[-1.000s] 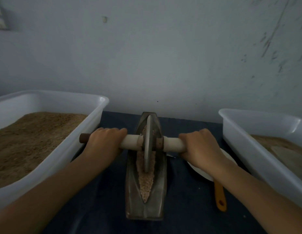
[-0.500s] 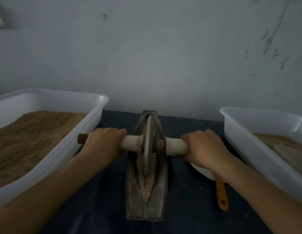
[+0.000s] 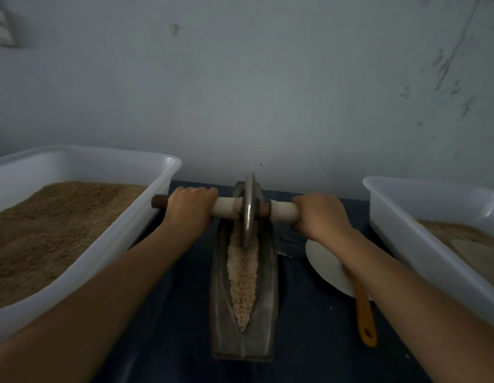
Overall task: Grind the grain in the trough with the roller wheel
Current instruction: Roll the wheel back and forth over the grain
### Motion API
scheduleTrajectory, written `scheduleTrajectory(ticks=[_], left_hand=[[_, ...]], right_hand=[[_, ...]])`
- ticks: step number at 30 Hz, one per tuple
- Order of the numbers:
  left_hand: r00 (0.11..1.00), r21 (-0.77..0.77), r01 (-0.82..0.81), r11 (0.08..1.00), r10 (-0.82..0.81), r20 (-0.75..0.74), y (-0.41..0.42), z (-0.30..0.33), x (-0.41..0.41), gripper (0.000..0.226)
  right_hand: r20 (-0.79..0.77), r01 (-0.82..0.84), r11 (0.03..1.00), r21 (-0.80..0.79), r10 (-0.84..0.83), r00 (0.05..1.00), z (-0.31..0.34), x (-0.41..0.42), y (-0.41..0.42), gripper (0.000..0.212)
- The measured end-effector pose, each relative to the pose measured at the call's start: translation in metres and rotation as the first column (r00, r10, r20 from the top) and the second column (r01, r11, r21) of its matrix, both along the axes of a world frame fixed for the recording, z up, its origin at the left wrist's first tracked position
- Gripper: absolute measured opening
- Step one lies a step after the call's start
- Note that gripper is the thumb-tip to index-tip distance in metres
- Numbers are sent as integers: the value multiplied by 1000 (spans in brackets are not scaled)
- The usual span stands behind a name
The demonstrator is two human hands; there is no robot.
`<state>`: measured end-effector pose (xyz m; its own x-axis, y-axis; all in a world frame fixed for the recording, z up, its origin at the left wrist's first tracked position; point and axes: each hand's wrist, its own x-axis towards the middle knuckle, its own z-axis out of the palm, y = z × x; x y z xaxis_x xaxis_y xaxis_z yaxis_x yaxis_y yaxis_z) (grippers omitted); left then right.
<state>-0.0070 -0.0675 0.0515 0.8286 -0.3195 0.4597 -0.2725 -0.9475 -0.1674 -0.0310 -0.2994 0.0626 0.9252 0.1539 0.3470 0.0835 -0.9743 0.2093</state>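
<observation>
Two forearms are reaching over a trough [image 3: 244, 322] where grain [image 3: 242, 275] is lying coarse, grinding seemingly far from done. Beyond, the left hand [image 3: 189, 207] and right hand [image 3: 319, 214] are each gripping the axle, the wheel [image 3: 249, 208] standing at the trough's far end.

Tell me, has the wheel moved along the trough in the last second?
Yes. The wheel has rolled away from the person, toward the far end of the trough.

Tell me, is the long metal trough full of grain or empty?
Partly full. A strip of pale grain lies along the trough middle, its sloping metal sides bare.
</observation>
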Motion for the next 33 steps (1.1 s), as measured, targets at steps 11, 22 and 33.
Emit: scheduleTrajectory(ticks=[11, 22, 33], left_hand=[[985, -10, 138, 990, -139, -106, 22, 4, -77, 26], [996, -8, 41, 999, -42, -78, 8, 3, -42, 18], [999, -27, -20, 999, 19, -44, 0, -1, 5, 18]], right_hand=[[-176, -97, 995, 17, 98, 979, 3, -91, 1, 7], [-106, -62, 998, 1, 61, 993, -2, -45, -4, 21], [53, -7, 1000, -12, 8, 999, 0, 5, -1, 8]])
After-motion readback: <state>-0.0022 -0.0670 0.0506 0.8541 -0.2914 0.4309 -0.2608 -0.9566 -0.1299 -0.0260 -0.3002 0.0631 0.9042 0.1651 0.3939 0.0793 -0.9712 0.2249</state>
